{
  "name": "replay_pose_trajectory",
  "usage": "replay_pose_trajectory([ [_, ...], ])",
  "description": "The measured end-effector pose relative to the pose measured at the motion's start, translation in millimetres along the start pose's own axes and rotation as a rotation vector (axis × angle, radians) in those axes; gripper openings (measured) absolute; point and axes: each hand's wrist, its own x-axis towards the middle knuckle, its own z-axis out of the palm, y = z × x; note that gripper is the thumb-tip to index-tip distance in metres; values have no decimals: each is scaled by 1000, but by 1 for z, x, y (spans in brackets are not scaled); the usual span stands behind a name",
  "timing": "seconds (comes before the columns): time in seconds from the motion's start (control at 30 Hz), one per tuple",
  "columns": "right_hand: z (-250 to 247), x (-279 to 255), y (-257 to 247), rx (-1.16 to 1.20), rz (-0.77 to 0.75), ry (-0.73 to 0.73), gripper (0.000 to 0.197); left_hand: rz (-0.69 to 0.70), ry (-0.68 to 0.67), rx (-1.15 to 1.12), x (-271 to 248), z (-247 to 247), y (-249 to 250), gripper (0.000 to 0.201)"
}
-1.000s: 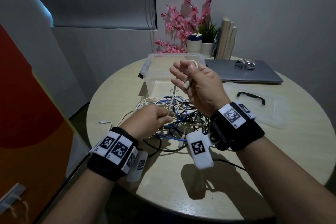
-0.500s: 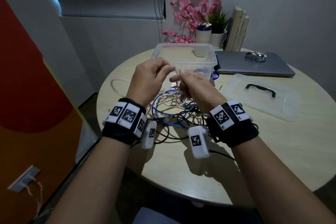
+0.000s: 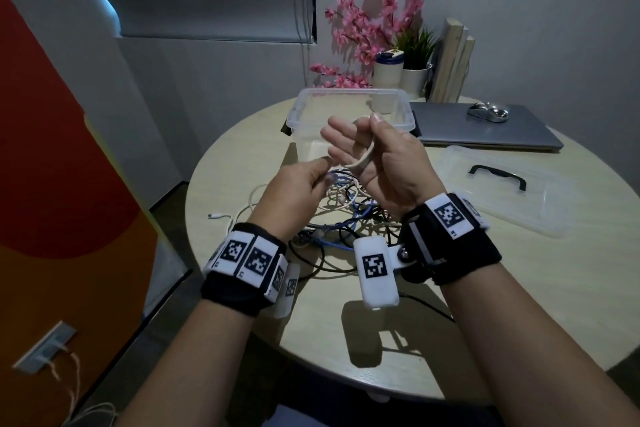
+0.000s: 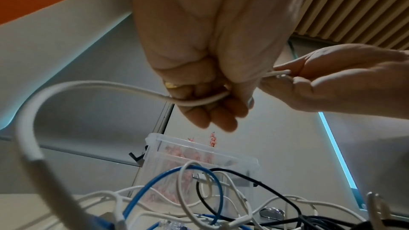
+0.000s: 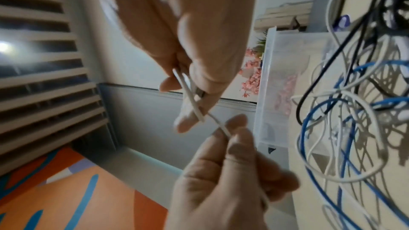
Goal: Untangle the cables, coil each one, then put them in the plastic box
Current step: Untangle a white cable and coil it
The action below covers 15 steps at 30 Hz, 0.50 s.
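I judged the job barely begun: my right hand (image 3: 377, 163) held a loop of 1 white cable (image 3: 363, 158), my left hand (image 3: 294, 187) pinched its run, the tangle (image 3: 341, 215) lay on the table (image 3: 519, 288), and the plastic box (image 3: 349, 114) looked empty.
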Motion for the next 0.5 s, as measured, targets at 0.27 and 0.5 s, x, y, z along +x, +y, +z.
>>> replay_pose_trajectory([
  [0.27,-8,9,-11,-176,-214,216,23,30,-107,166,-13,-14,-6,8],
  [0.5,-17,11,-7,-1166,-192,157,22,35,89,-163,-15,-33,5,11],
])
